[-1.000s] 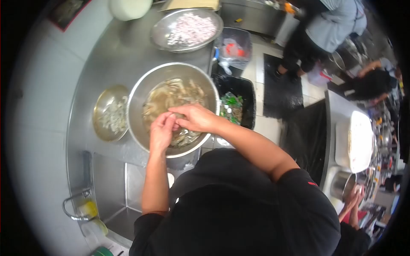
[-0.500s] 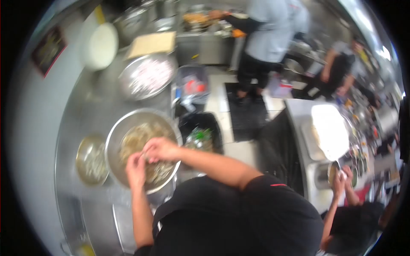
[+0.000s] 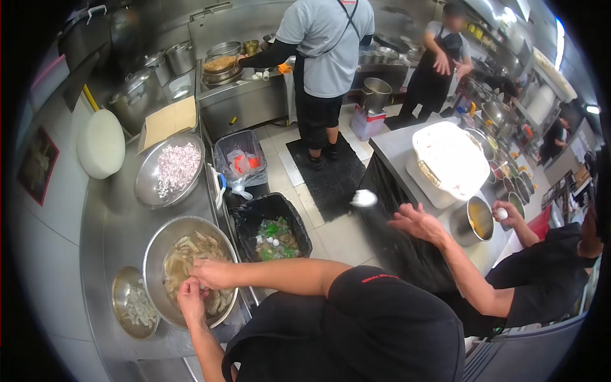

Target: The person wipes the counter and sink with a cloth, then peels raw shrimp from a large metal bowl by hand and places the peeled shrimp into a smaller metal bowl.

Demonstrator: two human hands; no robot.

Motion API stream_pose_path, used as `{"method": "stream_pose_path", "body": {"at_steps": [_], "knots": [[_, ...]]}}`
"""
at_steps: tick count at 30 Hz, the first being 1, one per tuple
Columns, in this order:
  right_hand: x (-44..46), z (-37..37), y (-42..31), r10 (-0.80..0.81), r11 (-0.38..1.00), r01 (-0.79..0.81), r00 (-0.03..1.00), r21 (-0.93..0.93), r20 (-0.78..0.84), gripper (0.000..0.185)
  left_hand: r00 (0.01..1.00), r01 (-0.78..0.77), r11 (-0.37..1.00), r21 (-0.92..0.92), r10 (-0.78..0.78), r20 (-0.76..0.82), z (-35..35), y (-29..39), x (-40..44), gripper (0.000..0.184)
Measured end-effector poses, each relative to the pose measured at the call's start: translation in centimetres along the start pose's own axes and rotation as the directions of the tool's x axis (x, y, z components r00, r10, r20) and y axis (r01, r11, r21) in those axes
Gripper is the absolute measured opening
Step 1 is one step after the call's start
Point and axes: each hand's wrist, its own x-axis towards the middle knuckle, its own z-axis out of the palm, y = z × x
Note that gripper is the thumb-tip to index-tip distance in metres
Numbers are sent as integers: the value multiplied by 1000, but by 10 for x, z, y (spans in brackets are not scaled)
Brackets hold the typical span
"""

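Logging left hand (image 3: 193, 304) and right hand (image 3: 215, 274) together over round steel bowl (image 3: 154, 270).
Held item: I cannot tell; grey-brown shrimp (image 3: 181, 253) below.

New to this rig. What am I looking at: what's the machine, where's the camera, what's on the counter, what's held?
There is no machine: a person works bare-handed, and every picture comes from one camera on their head, looking forward and down.

On the steel counter are three metal bowls. The large bowl holds what look like raw shrimp in cloudy liquid. The small bowl beside it has pale, translucent pieces; the far bowl has chopped pink-white pieces.

The left hand and right hand meet over the large bowl, fingers together. Whether they pinch something is too hidden to tell.

At right, a co-worker's hand holds what looks like an egg.
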Motion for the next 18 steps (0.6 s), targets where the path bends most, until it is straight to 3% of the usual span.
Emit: {"method": "stream_pose_path", "body": {"at_steps": [4, 7, 8, 11, 15, 17, 18], "knots": [[1, 4, -1, 46, 982, -17, 987, -186, 153, 29, 997, 5, 1000, 11, -6, 76, 0, 7, -4, 18], [9, -11, -6, 345, 918, -369, 924, 146, 167, 27, 998, -27, 997, -66, 31, 50, 6, 10, -10, 17], [8, 13, 18, 298, 903, -291, 954, 315, 27, 20, 998, -45, 995, -87, 48, 35, 4, 4, -6, 17], [8, -24, -17, 443, 659, -567, 824, 495, 354, 18, 997, -83, 986, -147, 81, -20, -2, 2, -4, 16], [8, -14, -5, 343, 779, -490, 855, 391, 388, 19, 996, -86, 981, -171, 79, -44, -1, 7, -6, 16], [7, -10, -2, 362, 801, -476, 868, 363, 339, 17, 989, -139, 990, -24, 137, -55, 5, 9, -10, 16], [7, -3, 3, 314, 880, -382, 913, 281, 259, 17, 984, -163, 985, 51, 166, -57, 6, 10, -12, 16]]}}
